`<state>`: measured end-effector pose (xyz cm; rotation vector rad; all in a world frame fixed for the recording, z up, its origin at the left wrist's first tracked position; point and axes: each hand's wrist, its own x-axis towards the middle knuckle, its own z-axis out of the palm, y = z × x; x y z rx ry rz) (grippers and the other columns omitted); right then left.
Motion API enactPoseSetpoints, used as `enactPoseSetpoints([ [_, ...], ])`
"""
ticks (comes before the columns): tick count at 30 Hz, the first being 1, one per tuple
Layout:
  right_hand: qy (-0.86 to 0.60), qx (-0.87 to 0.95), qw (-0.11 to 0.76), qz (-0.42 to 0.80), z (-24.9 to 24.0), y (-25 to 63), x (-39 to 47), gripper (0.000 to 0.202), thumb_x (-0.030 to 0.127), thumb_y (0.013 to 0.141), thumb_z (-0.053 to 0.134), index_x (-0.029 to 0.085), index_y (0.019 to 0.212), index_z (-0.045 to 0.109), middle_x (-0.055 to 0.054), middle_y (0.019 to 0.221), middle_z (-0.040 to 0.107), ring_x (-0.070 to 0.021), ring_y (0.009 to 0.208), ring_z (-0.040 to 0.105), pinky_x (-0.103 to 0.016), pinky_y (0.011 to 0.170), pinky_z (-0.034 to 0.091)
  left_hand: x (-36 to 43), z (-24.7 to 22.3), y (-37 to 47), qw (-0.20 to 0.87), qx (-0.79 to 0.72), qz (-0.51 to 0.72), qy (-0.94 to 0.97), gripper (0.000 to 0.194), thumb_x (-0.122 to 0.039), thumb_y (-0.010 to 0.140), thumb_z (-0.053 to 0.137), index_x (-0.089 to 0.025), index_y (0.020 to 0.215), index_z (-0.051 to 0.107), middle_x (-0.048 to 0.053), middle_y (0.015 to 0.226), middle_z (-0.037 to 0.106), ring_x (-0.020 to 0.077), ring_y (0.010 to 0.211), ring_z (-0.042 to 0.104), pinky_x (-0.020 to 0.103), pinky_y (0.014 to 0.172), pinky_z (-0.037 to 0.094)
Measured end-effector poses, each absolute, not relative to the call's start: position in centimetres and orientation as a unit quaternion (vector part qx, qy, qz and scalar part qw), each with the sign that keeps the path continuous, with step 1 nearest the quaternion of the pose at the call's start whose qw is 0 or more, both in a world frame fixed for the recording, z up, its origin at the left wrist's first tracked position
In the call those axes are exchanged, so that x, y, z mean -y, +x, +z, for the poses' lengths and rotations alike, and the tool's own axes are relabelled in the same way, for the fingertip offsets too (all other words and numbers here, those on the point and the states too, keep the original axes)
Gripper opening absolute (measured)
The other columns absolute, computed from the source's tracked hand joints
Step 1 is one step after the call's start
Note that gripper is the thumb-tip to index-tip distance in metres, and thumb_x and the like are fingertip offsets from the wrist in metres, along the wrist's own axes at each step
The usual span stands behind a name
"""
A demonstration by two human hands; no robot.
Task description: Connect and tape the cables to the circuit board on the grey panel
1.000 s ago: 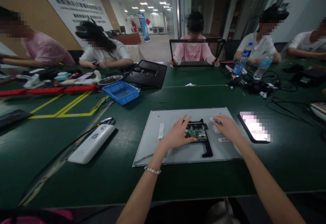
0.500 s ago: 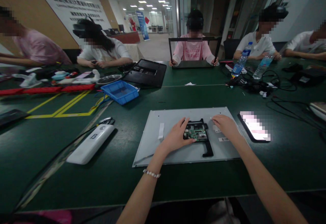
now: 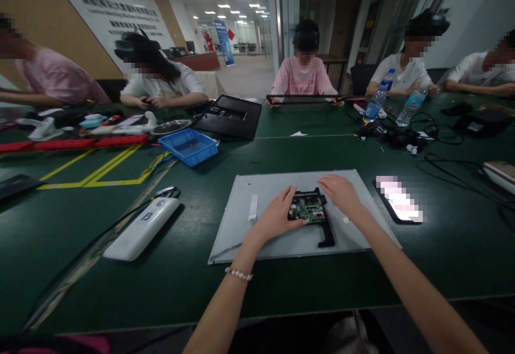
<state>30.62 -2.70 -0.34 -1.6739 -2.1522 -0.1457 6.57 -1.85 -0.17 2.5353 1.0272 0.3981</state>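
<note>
A light grey flat panel (image 3: 237,198) lies on the green table (image 3: 161,300). On it rests a green circuit board (image 3: 309,213) in a black bracket (image 3: 329,236), whose arm points toward me. My left hand (image 3: 276,215) is closed round the left side of the board and bracket, thumb along the near edge, fingers at the far left corner. At the bracket's far right corner is my right hand (image 3: 341,193), fingers pressed together; whatever they hold is too small to make out. A white strip (image 3: 253,207) is on the panel's left part.
A white power bank (image 3: 142,229) with cables lies left, a lit phone (image 3: 398,199) right. Farther back are a blue tray (image 3: 189,146), a black laptop-like shell (image 3: 233,117) and two bottles (image 3: 380,95) (image 3: 413,104). Several people sit across the table.
My right hand has moved left, from the panel's right part to the bracket's far right corner. My left hand stays put. A person opposite has lowered a black frame to the table.
</note>
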Motion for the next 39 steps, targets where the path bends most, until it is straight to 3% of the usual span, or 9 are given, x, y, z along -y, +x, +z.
enactPoseSetpoints([
  [6, -0.568, 0.817, 0.083, -0.053, 0.0, 27.4, 1.3, 0.024, 0.015, 0.089, 0.043, 0.015, 0.086, 0.066, -0.009, 0.09, 0.068, -0.0206, 0.091, 0.059, -0.03, 0.082, 0.04, 1.6, -0.7, 6.6, 0.179, -0.359, 0.156, 0.903, 0.091, -0.057, 0.075, 0.058, -0.021, 0.144, 0.011, 0.012, 0.149, 0.022, 0.0292, 0.134, 0.028, 0.044, 0.109, 0.027],
  [9, -0.577, 0.813, 0.066, -0.039, -0.7, 27.1, 1.2, 0.025, 0.016, 0.09, 0.042, 0.016, 0.09, 0.067, -0.01, 0.09, 0.068, -0.0205, 0.091, 0.06, -0.029, 0.08, 0.041, 1.6, -0.7, 6.6, 0.178, -0.356, 0.155, 0.904, 0.09, -0.057, 0.075, 0.058, -0.019, 0.144, 0.014, 0.012, 0.149, 0.022, 0.0287, 0.134, 0.027, 0.042, 0.109, 0.027],
  [19, -0.586, 0.802, 0.116, -0.004, -0.9, 27.2, 2.1, 0.027, 0.018, 0.091, 0.04, 0.016, 0.095, 0.067, -0.009, 0.095, 0.067, -0.0185, 0.091, 0.06, -0.027, 0.083, 0.04, 1.5, -0.9, 6.6, 0.18, -0.354, 0.156, 0.904, 0.09, -0.058, 0.075, 0.057, -0.02, 0.144, 0.014, 0.012, 0.149, 0.022, 0.0278, 0.134, 0.027, 0.042, 0.11, 0.026],
  [30, -0.601, 0.757, 0.249, 0.062, -0.1, 30.1, 2.6, 0.027, 0.019, 0.088, 0.043, 0.017, 0.102, 0.066, -0.008, 0.105, 0.067, -0.0181, 0.101, 0.058, -0.031, 0.092, 0.041, 1.7, -0.2, 6.6, 0.182, -0.355, 0.146, 0.905, 0.09, -0.057, 0.076, 0.056, -0.021, 0.144, 0.011, 0.012, 0.15, 0.019, 0.0286, 0.134, 0.027, 0.043, 0.109, 0.028],
  [34, -0.634, 0.732, 0.23, 0.093, -0.1, 33.4, 3.8, 0.029, 0.019, 0.083, 0.049, 0.017, 0.108, 0.064, -0.01, 0.109, 0.065, -0.0211, 0.102, 0.059, -0.035, 0.091, 0.042, 1.8, 0.0, 6.6, 0.181, -0.364, 0.135, 0.904, 0.09, -0.057, 0.076, 0.056, -0.023, 0.145, 0.008, 0.011, 0.15, 0.018, 0.0299, 0.134, 0.028, 0.045, 0.108, 0.029],
  [39, -0.681, 0.684, 0.216, 0.147, -1.7, 36.3, 6.1, 0.029, 0.02, 0.076, 0.058, 0.016, 0.104, 0.066, -0.011, 0.105, 0.063, -0.0195, 0.087, 0.062, -0.033, 0.082, 0.046, 1.9, 0.1, 6.6, 0.18, -0.365, 0.126, 0.905, 0.09, -0.057, 0.077, 0.056, -0.022, 0.145, 0.008, 0.011, 0.151, 0.016, 0.0299, 0.134, 0.027, 0.044, 0.108, 0.029],
])
